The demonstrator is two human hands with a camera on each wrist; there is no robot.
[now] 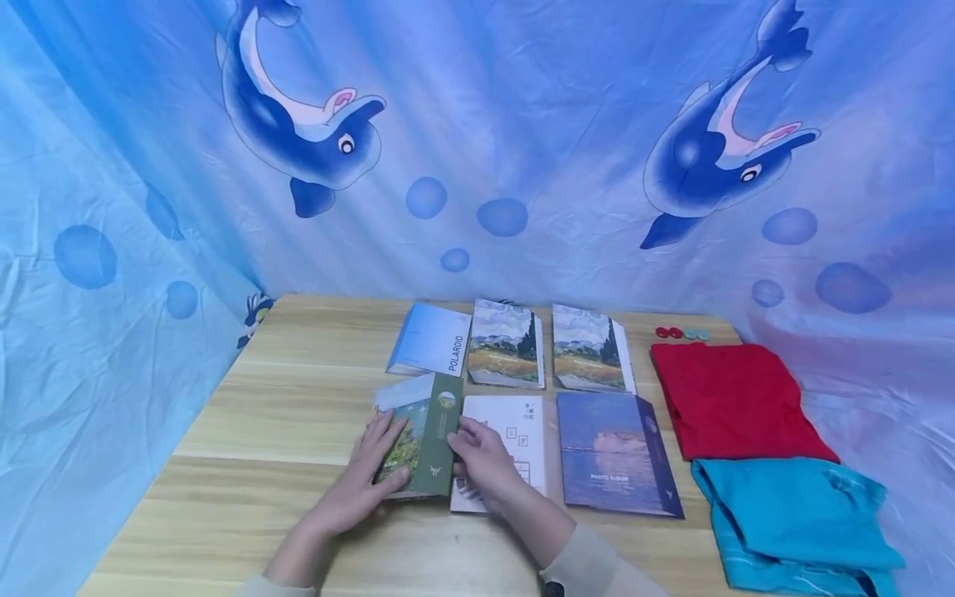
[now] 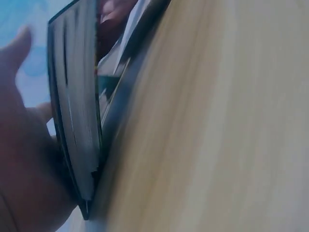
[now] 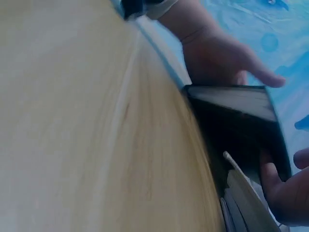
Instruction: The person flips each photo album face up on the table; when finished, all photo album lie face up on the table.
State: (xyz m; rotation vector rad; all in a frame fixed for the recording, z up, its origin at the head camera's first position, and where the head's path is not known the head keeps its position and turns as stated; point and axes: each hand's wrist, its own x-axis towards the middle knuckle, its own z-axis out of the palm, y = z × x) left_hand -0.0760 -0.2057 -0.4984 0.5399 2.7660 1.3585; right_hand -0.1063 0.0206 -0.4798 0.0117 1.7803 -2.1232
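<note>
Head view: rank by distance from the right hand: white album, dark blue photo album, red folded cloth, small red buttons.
1. White album, under the right hand.
2. Dark blue photo album, just right of it.
3. Red folded cloth, farther right.
4. Small red buttons, back right.
</note>
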